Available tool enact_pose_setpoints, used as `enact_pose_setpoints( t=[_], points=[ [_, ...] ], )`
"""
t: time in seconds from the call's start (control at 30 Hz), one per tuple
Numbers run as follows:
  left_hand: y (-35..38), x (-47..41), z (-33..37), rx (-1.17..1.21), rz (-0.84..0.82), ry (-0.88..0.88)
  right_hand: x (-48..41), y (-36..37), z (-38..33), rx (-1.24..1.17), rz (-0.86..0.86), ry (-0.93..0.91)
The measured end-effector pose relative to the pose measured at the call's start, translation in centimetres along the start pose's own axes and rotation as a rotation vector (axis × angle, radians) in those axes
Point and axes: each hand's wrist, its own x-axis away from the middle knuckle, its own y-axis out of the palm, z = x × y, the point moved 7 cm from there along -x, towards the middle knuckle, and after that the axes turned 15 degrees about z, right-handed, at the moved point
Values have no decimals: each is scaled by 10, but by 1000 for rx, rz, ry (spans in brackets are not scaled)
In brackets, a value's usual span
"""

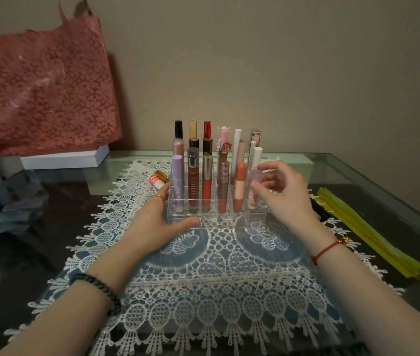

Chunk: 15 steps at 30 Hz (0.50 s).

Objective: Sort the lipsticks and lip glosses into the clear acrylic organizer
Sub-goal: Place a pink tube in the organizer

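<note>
Left hand [156, 223] flat against organizer [229, 220] corner

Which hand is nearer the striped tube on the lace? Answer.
Left. The left hand sits beside the striped tube at the organizer's left end; the right hand is at its right end.
</note>
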Motion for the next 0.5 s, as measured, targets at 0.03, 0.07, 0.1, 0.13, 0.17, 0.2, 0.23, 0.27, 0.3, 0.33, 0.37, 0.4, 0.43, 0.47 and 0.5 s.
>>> enact_pose_setpoints(
  t=[0.03, 0.07, 0.1, 0.13, 0.17, 0.2, 0.23, 0.27, 0.3, 0.33, 0.37, 0.4, 0.43, 0.47, 0.5],
  points=[
    [0, 0, 0, -8, 0, 2, 0, 0, 1, 11, -4, -2],
    [0, 0, 1, -12, 0, 2, 0, 0, 1, 21, -6, -4],
    [0, 1, 1, -11, -3, -1, 1, 1, 1, 28, -8, -6],
    [0, 1, 1, -8, -6, -6, 1, 1, 1, 33, -10, -6],
    [0, 1, 1, -6, -9, -8, 1, 1, 2, 35, -10, -6],
    [0, 2, 1, -6, -12, -6, 2, 1, 2, 35, -9, -7],
    [0, 2, 2, -5, -13, -2, 2, 1, 2, 35, -7, -8],
    [0, 2, 2, -3, -12, 2, 2, 1, 2, 36, -7, -9],
    [-1, 2, 3, -1, -11, 5, 3, 1, 2, 37, -8, -8],
    [-1, 2, 3, 2, -11, 6, 3, 1, 2, 39, -9, -7],
    [-1, 2, 3, 4, -12, 4, 3, 1, 3, 42, -9, -7],
    [-1, 2, 2, 6, -14, -1, 3, 1, 3, 47, -8, -7],
    [-1, 2, 2, 7, -18, -7, 3, 1, 2, 52, -8, -10],
    [0, 3, 1, 7, -23, -10, 3, 1, 2, 55, -9, -13],
    [0, 3, 1, 7, -27, -9, 4, 1, 1, 56, -11, -17]
  ],
)
